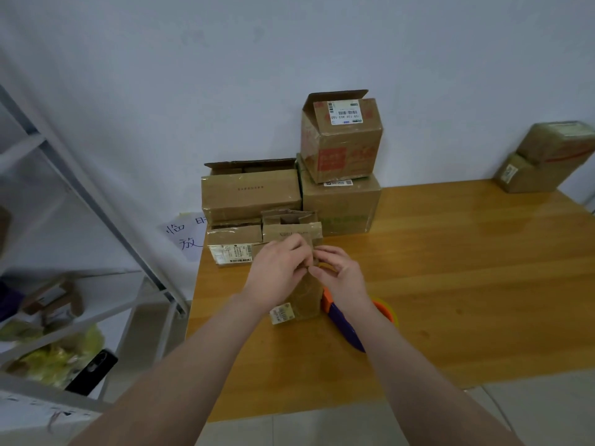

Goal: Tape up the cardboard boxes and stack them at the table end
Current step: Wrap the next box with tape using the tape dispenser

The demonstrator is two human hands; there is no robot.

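A small brown cardboard box [304, 299] stands upright on the orange-brown wooden worktop [467, 284], near its left edge and about midway between the near and far edges. Both hands meet over its top. The left hand [278, 270] has its fingers curled down over the upper rim, and the right hand [343, 276] pinches at the same rim with thumb and fingertips. Whether they pinch a flap or a strip of tape is too blurred to tell. A purple and orange tape dispenser [343, 320] lies just beside the box on its right, partly under the right wrist. Taping looks barely begun. The main risk is that the flaps spring open when one hand lets go to reach for the dispenser. The box is narrow and tall, so a sideways press could also tip it onto that dispenser. A pile of brown cartons [251, 194] waits at the far left corner, and the tilted open-flapped carton [341, 140] on top could slide if jostled. Two taped cartons [544, 159] sit at the far right corner.
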